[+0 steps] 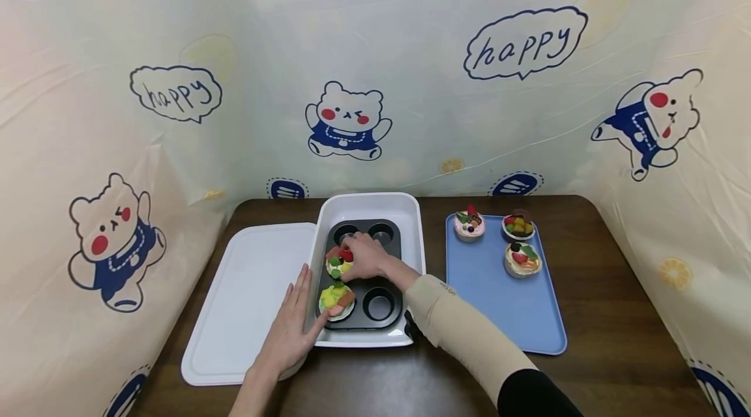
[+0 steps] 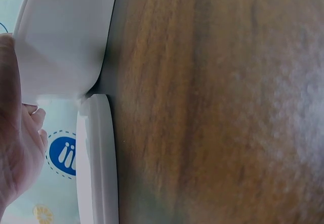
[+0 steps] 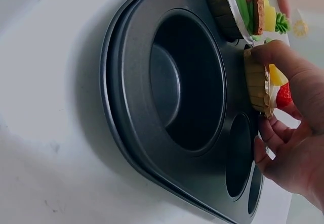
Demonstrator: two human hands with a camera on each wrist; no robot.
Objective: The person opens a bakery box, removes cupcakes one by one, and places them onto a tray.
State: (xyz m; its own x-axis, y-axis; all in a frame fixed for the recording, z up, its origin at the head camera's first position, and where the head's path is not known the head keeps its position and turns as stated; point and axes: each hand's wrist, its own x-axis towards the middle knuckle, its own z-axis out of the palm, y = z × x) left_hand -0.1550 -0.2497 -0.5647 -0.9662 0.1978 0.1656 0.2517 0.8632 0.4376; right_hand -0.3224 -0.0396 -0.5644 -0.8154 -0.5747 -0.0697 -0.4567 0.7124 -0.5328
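In the head view, my right hand [image 1: 372, 259] grips a cupcake [image 1: 336, 266] topped with red and green fruit, over the middle-left part of a dark muffin pan [image 1: 362, 281]. The right wrist view shows thumb and fingers on either side of its gold paper wrapper [image 3: 256, 82], much of which stands above the pan. Another cupcake [image 1: 337, 300], with yellow and green topping, sits in the front-left cup. The pan lies inside a white bin [image 1: 412, 234]. My left hand [image 1: 291, 326] rests with extended fingers along the bin's left rim, thumb at the front-left corner.
Left of the bin lies a white lid [image 1: 235, 313], partly behind the left hand. On the right, a blue tray [image 1: 499, 300] carries three cupcakes, one pink-topped [image 1: 469, 225], near its far end. A printed curtain [image 1: 411, 45] surrounds the brown table [image 1: 610, 300].
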